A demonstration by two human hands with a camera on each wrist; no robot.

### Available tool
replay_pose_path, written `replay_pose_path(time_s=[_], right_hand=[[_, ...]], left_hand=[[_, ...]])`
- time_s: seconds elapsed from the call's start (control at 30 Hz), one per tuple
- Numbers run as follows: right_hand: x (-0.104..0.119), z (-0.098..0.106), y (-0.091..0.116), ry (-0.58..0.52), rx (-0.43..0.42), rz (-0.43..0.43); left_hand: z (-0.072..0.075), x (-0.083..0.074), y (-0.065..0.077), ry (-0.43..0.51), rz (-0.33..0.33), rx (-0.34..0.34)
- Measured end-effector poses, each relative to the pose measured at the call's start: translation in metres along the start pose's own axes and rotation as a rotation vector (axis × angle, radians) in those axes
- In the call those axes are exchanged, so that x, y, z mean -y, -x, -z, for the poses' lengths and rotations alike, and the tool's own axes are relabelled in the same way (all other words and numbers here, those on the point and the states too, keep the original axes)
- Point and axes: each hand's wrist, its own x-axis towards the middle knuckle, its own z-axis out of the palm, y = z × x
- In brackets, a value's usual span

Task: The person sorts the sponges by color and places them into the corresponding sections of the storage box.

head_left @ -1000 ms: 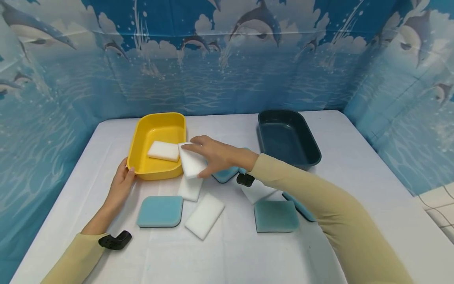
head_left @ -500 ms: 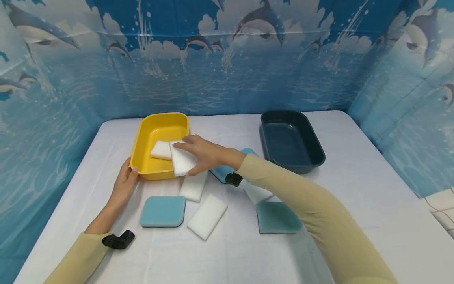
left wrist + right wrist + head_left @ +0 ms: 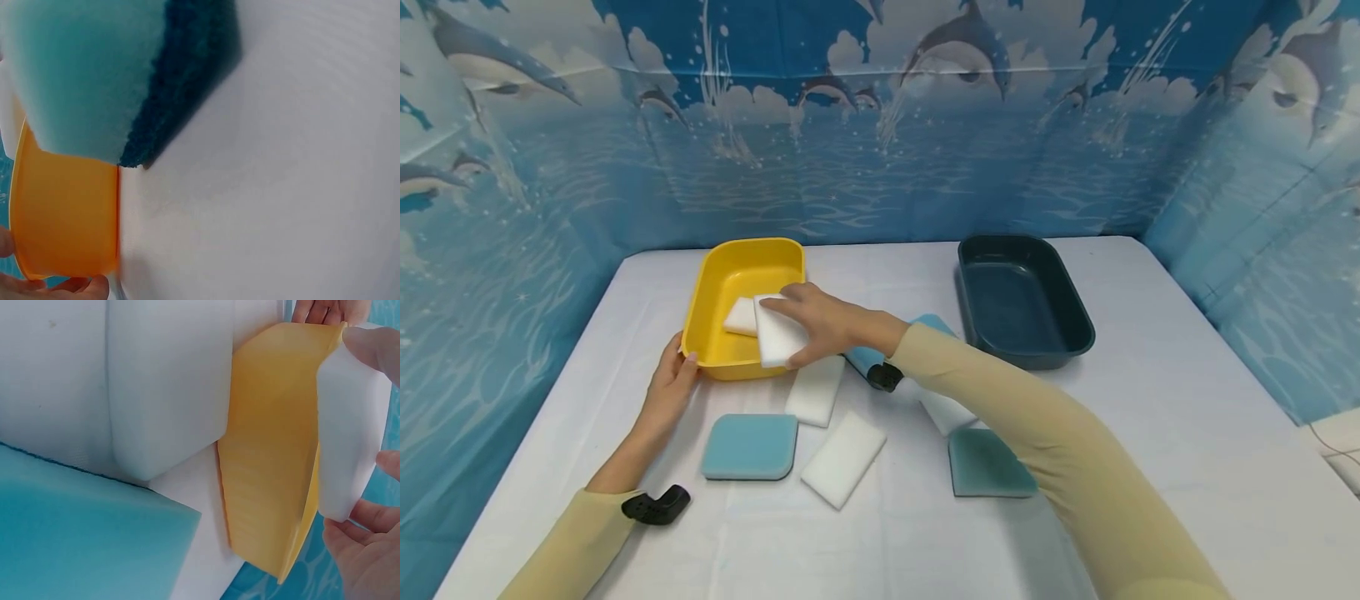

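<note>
In the head view a yellow bin (image 3: pixel 737 369) stands at the back left of the table, one white sponge (image 3: pixel 741 317) lying inside. My left hand (image 3: pixel 672 385) grips its near left corner, thumb at the rim. Over the bin's right front edge, my right hand (image 3: pixel 823 325) holds a second white sponge (image 3: pixel 778 333) between thumb and fingers. The right wrist view shows this held sponge (image 3: pixel 350 425) beside the bin's rim. Close in front of the left wrist camera is a blue sponge (image 3: pixel 81 75) with a dark scouring side.
A dark teal bin (image 3: pixel 1026 308) stands at the back right. Several more sponges lie on the white table: a blue one (image 3: pixel 750 447), white ones (image 3: pixel 844 458) and a green-blue one (image 3: pixel 988 464). Blue sponges lie partly hidden under the right forearm. A dolphin-print curtain (image 3: pixel 880 167) hangs behind.
My right hand has carried the white sponge leftward, from beside the yellow bin to over its right front edge. My left hand keeps its hold on the corner.
</note>
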Motion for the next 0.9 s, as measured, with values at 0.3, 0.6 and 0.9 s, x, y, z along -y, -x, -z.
replay_pose_path(time_s=[0.3,0.6,0.9], right_hand=[[0.001,-0.004,-0.012,-0.031,-0.003,-0.025],[0.006,-0.003,-0.028,0.003,-0.055,-0.062],[0.005,0.001,-0.034,0.015,-0.06,-0.101]], left_hand=[[0.0,0.001,0.002,-0.016,-0.006,-0.001],[0.0,0.001,0.002,-0.001,0.002,0.01],[0.0,-0.001,0.002,-0.004,-0.015,0.015]])
